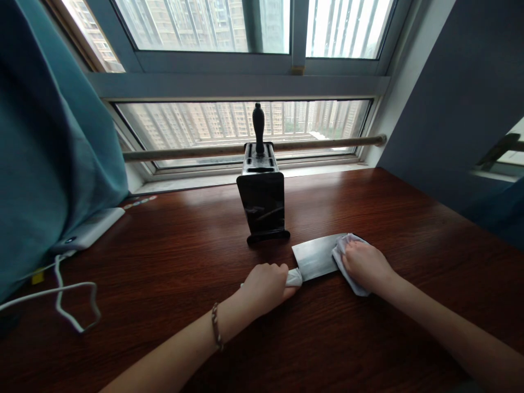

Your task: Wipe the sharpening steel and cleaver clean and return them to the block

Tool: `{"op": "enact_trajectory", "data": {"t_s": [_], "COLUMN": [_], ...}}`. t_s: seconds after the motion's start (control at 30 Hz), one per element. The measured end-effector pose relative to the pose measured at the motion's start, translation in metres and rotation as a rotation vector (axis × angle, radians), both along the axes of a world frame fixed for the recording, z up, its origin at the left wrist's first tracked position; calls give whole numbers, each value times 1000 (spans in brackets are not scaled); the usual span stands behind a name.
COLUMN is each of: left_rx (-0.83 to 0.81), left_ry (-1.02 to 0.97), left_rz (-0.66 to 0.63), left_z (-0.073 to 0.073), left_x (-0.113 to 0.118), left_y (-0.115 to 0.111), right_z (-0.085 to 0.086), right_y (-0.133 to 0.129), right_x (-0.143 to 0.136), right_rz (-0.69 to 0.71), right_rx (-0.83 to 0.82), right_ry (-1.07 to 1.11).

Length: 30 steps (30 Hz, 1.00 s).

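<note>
A wide-bladed cleaver (317, 255) lies across the front of me, its blade extending to the right over the table. My left hand (266, 285) is closed around its handle, which has a white wrapping showing near the blade. My right hand (366, 266) is closed on a pale cloth (347, 267), pressed against the far end of the blade. The cloth hides that end of the blade, apart from a dark edge behind it. Beyond the cleaver stands a black knife block (264, 204) with slots in its top and one black-handled tool (258, 128) upright in it.
The dark red wooden table (176, 240) reaches back to the window sill. At the left are a white power strip (92, 229), a looped white cable (61, 289) and a blue curtain (82, 120). A horizontal rail (327, 144) crosses the window behind the block.
</note>
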<state>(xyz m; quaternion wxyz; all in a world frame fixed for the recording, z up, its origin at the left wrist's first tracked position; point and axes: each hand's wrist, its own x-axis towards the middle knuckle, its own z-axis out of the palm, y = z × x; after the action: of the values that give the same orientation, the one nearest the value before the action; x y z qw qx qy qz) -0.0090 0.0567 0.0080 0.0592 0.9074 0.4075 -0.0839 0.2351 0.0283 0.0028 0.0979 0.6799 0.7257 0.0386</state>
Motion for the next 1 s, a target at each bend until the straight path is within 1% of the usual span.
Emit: {"op": "enact_trajectory", "data": {"t_s": [0.13, 0.27, 0.4, 0.57, 0.7, 0.87, 0.93, 1.0], "left_rx": [-22, -28, -22, -16, 0, 21, 21, 21], "left_ry": [12, 10, 6, -5, -8, 4, 10, 11], "left_rz": [12, -2, -17, -12, -15, -27, -19, -6], "left_z": [2, 2, 2, 1, 0, -3, -4, -4], "left_x": [1, 1, 1, 1, 2, 1, 1, 2], "left_y": [0, 1, 1, 1, 1, 1, 1, 1], "right_z": [0, 3, 3, -5, -11, -11, -12, -14], "right_y": [-12, -21, -18, -14, -10, 3, 7, 8], "right_x": [-8, -18, -18, -21, -38, -65, -69, -67], "right_rz": [56, 102, 125, 136, 287, 484, 512, 505], "right_rx": [-6, -37, -15, 59, 109, 131, 124, 135], "right_ry": [10, -1, 22, 75, 183, 325, 334, 322]}}
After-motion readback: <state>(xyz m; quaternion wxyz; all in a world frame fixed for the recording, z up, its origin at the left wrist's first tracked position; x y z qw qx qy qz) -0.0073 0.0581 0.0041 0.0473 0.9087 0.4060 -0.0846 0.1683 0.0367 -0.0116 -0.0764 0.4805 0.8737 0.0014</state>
